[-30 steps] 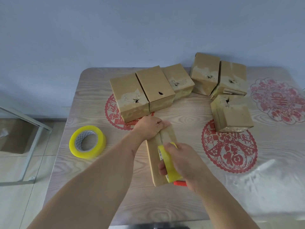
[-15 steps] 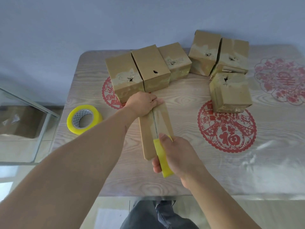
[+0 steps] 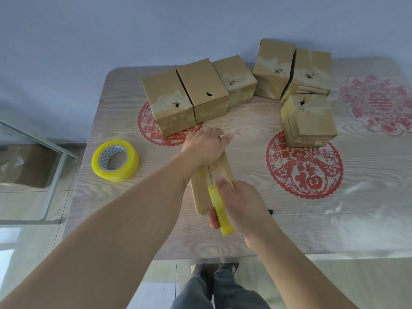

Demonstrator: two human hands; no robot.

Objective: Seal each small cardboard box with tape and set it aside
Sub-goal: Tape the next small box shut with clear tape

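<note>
A long cardboard box (image 3: 200, 192) lies lengthwise on the wooden table (image 3: 245, 237) in front of me, its top seam showing between my hands. My left hand (image 3: 205, 146) presses flat on the box's far end, fingers stretched out. My right hand (image 3: 240, 206) grips a yellow tape roll (image 3: 219, 210) at the box's near end, the roll hanging past the box edge. Tape appears to run along the seam from under my left hand to the roll.
A second yellow tape roll (image 3: 116, 160) lies at the table's left. Three boxes (image 3: 202, 88) stand in a row at the back, three more (image 3: 310, 121) cluster at the back right. A metal frame (image 3: 55, 170) stands left of the table. Red paper-cut prints mark the tabletop.
My right hand has drawn the tape roll toward me along the box, from its middle to past its near end. My left hand stays on the far end.
</note>
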